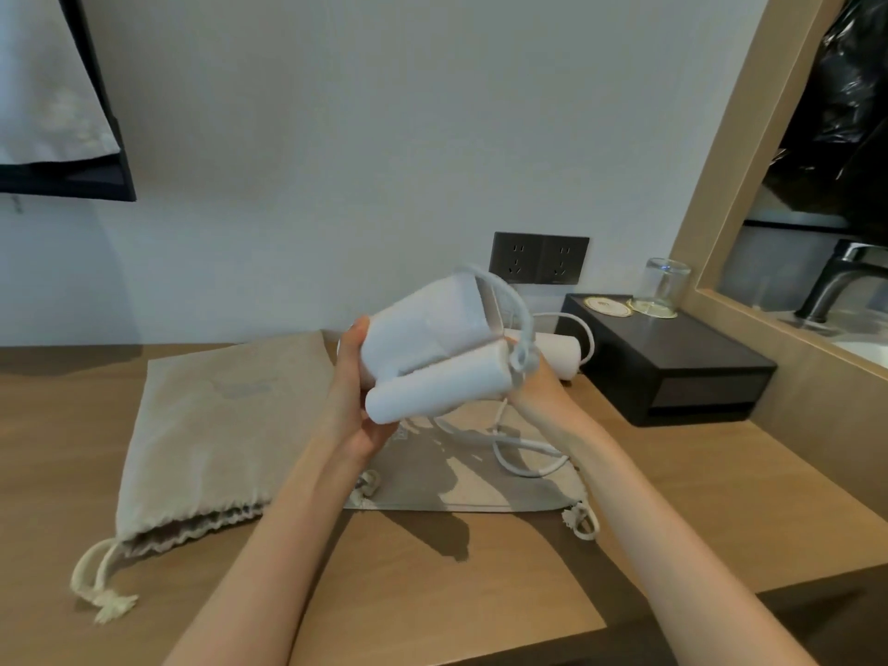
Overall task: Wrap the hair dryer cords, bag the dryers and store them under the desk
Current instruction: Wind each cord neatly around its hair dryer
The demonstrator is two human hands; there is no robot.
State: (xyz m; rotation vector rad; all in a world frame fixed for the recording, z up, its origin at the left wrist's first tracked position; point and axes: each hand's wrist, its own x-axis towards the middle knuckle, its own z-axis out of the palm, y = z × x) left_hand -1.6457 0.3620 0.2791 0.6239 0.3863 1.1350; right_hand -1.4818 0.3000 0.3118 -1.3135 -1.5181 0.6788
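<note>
So far you're early in the job — the first hair dryer [432, 348] is up off the desk [480, 569], folded, with your left hand [353, 401] curled round its near end and your right hand [538, 391] seemingly pinching the cord [519, 444] at the handle's tip, though its fingers are mostly hidden. One loop lies over the barrel; the rest trails loose onto the flat bag [456, 487] beneath. The second dryer [557, 353] lies unwrapped beside the black box [672, 372], and the other bag [206, 425] sits unfilled — wrapping, bagging and storing all remain.
</note>
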